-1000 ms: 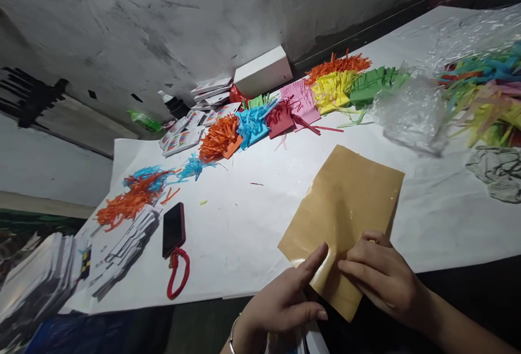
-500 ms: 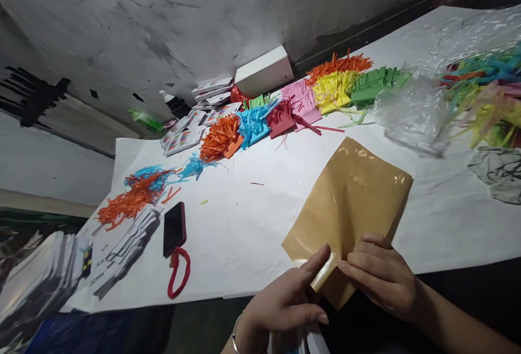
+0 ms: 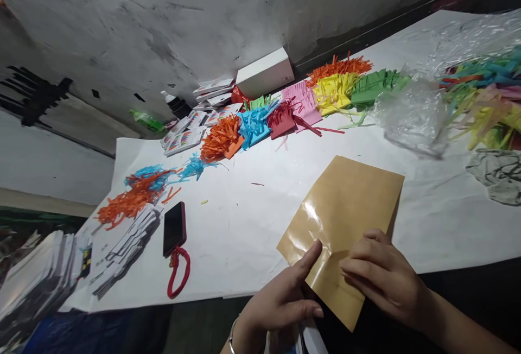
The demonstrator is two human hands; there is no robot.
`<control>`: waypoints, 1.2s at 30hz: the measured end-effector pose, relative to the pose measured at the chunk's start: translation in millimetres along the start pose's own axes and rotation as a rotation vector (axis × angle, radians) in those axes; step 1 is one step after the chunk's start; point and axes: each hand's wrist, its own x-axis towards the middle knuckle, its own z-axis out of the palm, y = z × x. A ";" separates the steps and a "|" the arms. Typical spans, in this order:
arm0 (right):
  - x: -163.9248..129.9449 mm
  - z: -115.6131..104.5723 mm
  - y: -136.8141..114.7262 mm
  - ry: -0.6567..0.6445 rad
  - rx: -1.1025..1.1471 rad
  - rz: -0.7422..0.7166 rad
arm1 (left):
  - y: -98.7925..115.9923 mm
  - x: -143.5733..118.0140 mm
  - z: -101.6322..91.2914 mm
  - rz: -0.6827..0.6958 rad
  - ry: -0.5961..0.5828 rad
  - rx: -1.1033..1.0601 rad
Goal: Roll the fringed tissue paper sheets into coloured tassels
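A glossy tan paper sheet [image 3: 345,207] lies on the white table cover [image 3: 244,234], its near corner hanging over the front edge. My right hand [image 3: 382,275] presses flat on its near part, fingers together. My left hand [image 3: 285,299] has its forefinger stretched onto the sheet's left near edge and holds something white and thin underneath, mostly hidden at the picture's bottom. Both hands meet at a fold line in the sheet.
Piles of fringed coloured paper [image 3: 285,115] run along the back. A clear plastic bag [image 3: 411,112] with more strips sits at right, crumpled paper [image 3: 494,172] beside it. A dark phone [image 3: 174,228] with a red loop, card stacks [image 3: 122,251] and a white box [image 3: 264,71] lie left and back.
The tan sheet's far end was lifted half a second ago and now lies flat on the table again. Both hands stayed at its near corner.
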 end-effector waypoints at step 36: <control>-20.5 -15.2 2.5 0.131 -0.372 0.245 | 54.4 18.1 12.2 -0.172 0.565 0.105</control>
